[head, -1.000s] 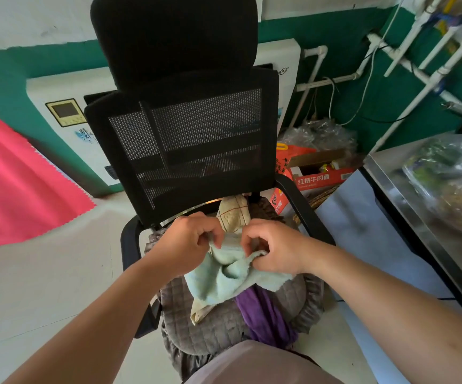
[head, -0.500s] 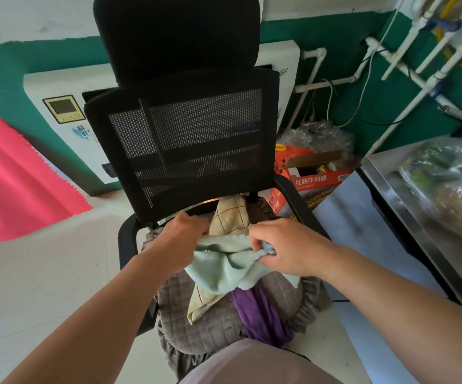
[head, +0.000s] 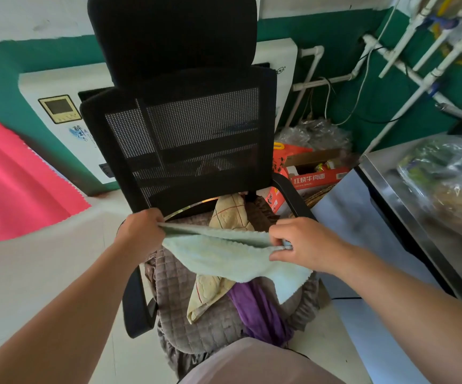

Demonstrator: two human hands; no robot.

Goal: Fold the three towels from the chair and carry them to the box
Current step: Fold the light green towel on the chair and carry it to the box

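A black mesh chair [head: 185, 151] is standing right behind the fingers, its backrest rising just past both hands. Under the fingers a grey quilted cushion [head: 196, 322] is covering the seat, with a cream towel [head: 231, 214] and a purple towel [head: 257, 306] lying on it. A red box [head: 311, 173] is sitting beyond the right fingers, past the armrest, and a steel counter [head: 407, 195] is crowding the right side. To the left of the left fingers bare floor [head: 30, 273] is lying open, with a pink cloth [head: 16, 184] further off.

The left hand [head: 141, 231] and right hand [head: 304, 245] are reaching forward at the same height, well apart, stretching the top edge of the green towel [head: 224, 253] taut between them. The rest of it is sagging over the 2 other towels. The left fingers are curled round 1 corner; the right thumb and fingertips are pinching the other.
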